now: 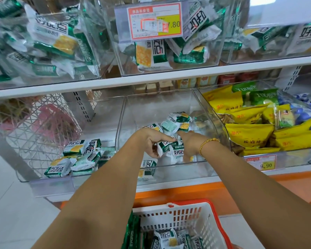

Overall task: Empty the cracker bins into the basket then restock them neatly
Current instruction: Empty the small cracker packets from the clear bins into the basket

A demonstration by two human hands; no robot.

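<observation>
Low down, reached into the clear, hard-walled middle bin [160, 105] with a few crinkly green-and-white cracker packets [176, 121] inside. Gripped a bunch [171, 150] near its front wall, fingers of left hand [150, 141] and right hand [188, 143] curled round it, left forefinger straight. Saw more packets in the left bin [52, 186] and the slotted white basket [169, 211] nearest.

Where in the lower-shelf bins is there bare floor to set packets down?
Middle bin: bare along its back wall and left side, beyond the cracker packets that the left hand and right hand grip. Left bin: bare at back and left; a packet pile fills its front right. Right bin: crowded with yellow bags.
</observation>
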